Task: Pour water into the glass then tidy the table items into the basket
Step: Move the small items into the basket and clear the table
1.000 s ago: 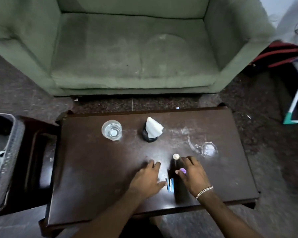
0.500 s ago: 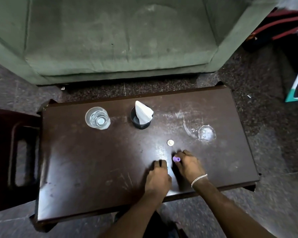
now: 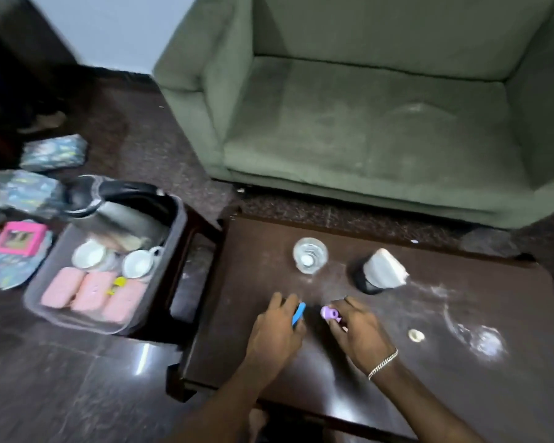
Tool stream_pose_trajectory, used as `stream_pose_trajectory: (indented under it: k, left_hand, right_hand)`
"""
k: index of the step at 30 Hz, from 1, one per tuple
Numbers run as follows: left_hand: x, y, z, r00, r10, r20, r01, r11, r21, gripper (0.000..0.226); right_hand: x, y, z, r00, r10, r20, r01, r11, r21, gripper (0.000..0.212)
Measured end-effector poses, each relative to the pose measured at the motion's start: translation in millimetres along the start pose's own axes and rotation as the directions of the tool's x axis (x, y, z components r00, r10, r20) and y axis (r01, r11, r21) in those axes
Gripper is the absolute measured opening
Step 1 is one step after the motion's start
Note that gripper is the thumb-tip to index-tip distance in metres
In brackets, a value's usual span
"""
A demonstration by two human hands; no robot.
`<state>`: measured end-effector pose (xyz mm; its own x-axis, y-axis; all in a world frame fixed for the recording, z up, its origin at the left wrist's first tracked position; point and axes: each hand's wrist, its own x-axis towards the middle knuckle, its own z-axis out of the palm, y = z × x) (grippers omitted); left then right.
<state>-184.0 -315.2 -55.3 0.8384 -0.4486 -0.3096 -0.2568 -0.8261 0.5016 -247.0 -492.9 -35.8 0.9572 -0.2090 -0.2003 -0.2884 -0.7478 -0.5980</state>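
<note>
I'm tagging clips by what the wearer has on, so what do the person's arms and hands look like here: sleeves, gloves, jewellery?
Both forearms are bare as far as the picture shows, with no sleeves in view, and neither the left hand nor the right hand wears a glove. The only thing worn is a silver chain bracelet around the right wrist. No rings or watch can be made out.

The left hand point(image 3: 274, 334), flat on the table a second ago, has now closed its fingers point(image 3: 285, 303) around a blue item point(image 3: 298, 313). The purple item point(image 3: 330, 314) has come up between the right hand's point(image 3: 359, 334) fingertips.
</note>
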Motion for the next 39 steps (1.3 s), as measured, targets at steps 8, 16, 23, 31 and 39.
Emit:
stream_pose_trajectory:
  k: [8, 16, 23, 31, 39]
  left_hand:
    - [-31, -131, -146, 0.932, -0.164, -0.324, 0.143, 0.986, -0.087, 0.035]
    - [-52, -248, -221, 0.878, -0.34, -0.336, 0.325, 0.94, -0.102, 0.043]
    - [-46, -291, -223, 0.859, -0.422, -0.289, 0.403, 0.907, -0.123, 0.042]
    - [-24, -323, -224, 0.844, -0.448, -0.293, 0.452, 0.89, -0.061, 0.036]
    - [-22, -339, -215, 0.839, -0.478, -0.26, 0.477, 0.876, -0.068, 0.037]
  right_hand:
    - [69, -168, 39, 0.954, -0.298, 0.035, 0.294, 0.951, 0.098, 0.013]
    - [122, -284, 109, 0.891, -0.432, 0.136, 0.42, 0.901, 0.11, 0.007]
    - [147, -328, 168, 0.825, -0.43, 0.367, 0.482, 0.874, -0.059, 0.02]
    - [153, -336, 204, 0.799, -0.37, 0.474, 0.515, 0.828, -0.221, 0.024]
    - [157, -331, 216, 0.805, -0.347, 0.481, 0.505, 0.827, -0.249, 0.024]
